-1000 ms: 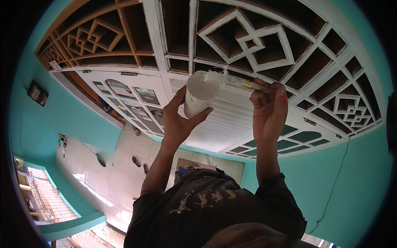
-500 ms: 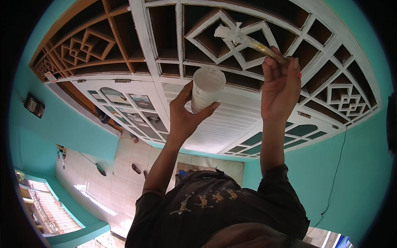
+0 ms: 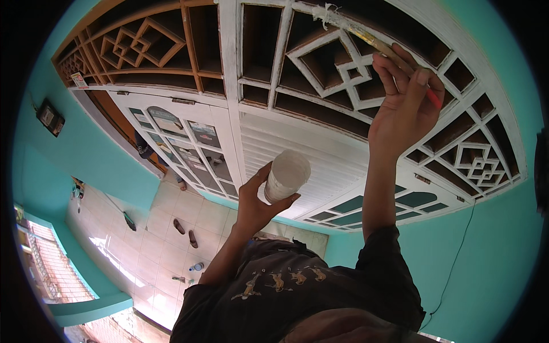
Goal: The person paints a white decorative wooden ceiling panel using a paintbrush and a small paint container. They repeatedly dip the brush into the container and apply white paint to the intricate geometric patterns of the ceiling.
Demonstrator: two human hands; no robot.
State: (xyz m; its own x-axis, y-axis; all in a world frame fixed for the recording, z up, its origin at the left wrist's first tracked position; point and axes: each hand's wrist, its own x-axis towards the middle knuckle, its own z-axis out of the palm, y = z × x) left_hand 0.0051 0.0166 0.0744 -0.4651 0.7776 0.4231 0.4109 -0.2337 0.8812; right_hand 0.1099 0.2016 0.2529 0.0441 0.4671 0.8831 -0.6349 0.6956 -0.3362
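My left hand (image 3: pixel 255 201) is wrapped round a white, paint-smeared cup (image 3: pixel 290 171) below the lattice, with pale paint in it. Raised higher, my right hand (image 3: pixel 405 108) grips a paintbrush (image 3: pixel 382 47) by its handle, whose red end pokes out beside the palm. Its ragged, white-coated bristles lie at the upper bar of a white wooden lattice (image 3: pixel 315 90); I cannot tell if they press on it. Dark wood shows in the lattice's recesses.
A brown lattice (image 3: pixel 166 56) adjoins on the left. White glazed doors (image 3: pixel 171 103) stand below. On the tiled floor (image 3: pixel 154 251) lie brown sandals (image 3: pixel 193 239), a bottle (image 3: pixel 197 267) and a broom (image 3: pixel 130 222). A cable (image 3: pixel 454 266) hangs down the turquoise wall at right.
My right hand has moved up and right, bringing the brush to the upper lattice bar. The cup in my left hand has dropped lower, away from the lattice. The whole view has shifted.
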